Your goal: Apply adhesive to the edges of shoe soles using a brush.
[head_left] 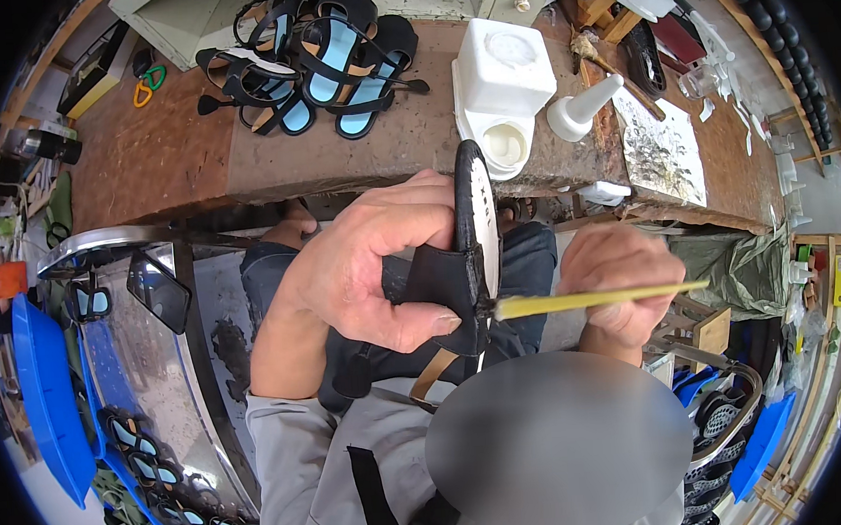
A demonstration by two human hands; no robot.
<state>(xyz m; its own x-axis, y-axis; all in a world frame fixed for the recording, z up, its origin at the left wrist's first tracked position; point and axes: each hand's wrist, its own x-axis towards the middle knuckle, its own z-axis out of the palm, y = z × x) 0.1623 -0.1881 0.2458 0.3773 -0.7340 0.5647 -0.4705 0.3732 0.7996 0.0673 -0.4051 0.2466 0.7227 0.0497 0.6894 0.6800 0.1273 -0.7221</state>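
Sandal sole stood on edge in your left hand, a yellow-handled brush meeting it from the right.

You had your left hand clenched around the sole and its black strap piece, thumb pressed low across the strap, holding the sole in mid-air near you, just this side of the workbench. Its long axis ran near to far, thin edge facing up. Your right hand was closed on the brush, whose handle lay left to right, its tip touching the sole's right face low down; the right hand was the nearer to that face. Beyond, on the bench, a white glue tub sat just past the sole, with a pile of black-and-blue sandals farther left.
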